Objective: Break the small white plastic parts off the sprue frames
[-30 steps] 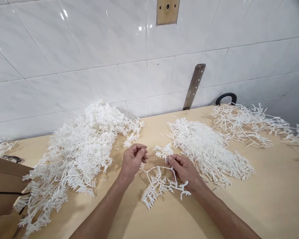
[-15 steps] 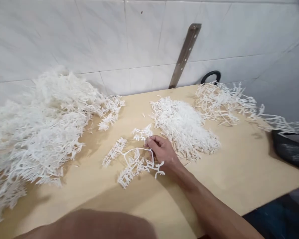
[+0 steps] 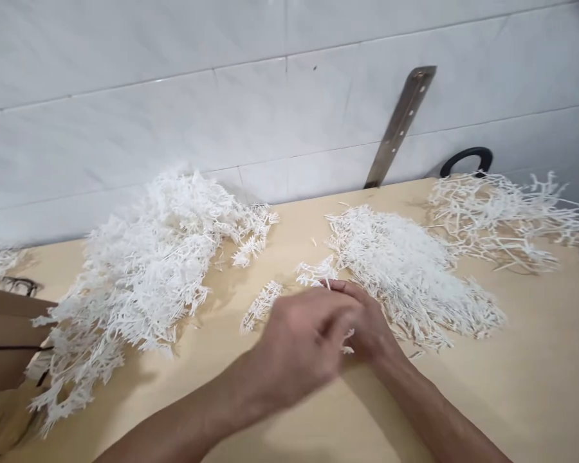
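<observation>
My right hand (image 3: 369,318) pinches a white, branching plastic piece (image 3: 314,271), its twiggy end sticking out beyond the fingertips. Across it lies my left hand (image 3: 303,341), fingers curled inward and somewhat blurred; what they grip is hidden. A bit of white twig (image 3: 349,341) pokes out between the two hands. A small loose cluster of white prongs (image 3: 262,305) rests on the table just beyond my left hand. Right of my hands spreads a flat pile of short white slivers (image 3: 405,276).
A tall heap of white branching pieces (image 3: 168,257) covers the left of the wooden table (image 3: 535,386). Thin bare branches (image 3: 496,222) lie at the back right, before a black ring-shaped handle (image 3: 467,159). A metal strip (image 3: 400,128) leans on the tiled wall. A brown box (image 3: 9,337) stands far left.
My left hand has come in from the lower left to meet my right hand, now covering most of the branching piece. The view has turned left, bringing the box into sight.
</observation>
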Available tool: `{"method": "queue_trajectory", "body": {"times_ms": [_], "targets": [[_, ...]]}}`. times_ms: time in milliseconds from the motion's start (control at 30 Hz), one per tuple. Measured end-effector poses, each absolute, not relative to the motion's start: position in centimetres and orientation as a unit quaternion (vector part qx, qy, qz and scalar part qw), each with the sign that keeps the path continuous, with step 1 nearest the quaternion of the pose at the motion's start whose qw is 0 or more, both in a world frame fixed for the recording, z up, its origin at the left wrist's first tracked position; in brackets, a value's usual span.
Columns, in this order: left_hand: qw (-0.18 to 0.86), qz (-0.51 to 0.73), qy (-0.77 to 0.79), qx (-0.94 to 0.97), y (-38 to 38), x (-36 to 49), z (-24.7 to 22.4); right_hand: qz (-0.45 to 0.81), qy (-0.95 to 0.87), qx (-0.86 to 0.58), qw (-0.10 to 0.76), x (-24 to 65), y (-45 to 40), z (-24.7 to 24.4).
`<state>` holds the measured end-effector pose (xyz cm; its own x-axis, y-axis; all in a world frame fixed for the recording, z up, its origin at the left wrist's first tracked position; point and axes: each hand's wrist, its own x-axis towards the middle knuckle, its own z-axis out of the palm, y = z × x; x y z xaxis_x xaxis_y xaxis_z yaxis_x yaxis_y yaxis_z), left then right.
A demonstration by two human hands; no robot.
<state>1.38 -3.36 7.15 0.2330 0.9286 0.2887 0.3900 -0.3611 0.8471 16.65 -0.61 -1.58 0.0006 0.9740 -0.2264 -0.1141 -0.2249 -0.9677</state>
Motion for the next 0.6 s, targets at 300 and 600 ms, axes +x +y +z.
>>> {"method": "queue_trajectory", "body": {"times_ms": [300,600], "targets": [[0.306,0.342,0.582,0.671,1.1,1.0,3.8,0.577,-0.409,-0.513,0.486,15.5,-1.2,-2.2],[0.372,0.299,0.583,0.658,0.5,2.0,3.7,0.579,-0.372,-0.500,0.525,14.9,-1.4,-2.5]]}}
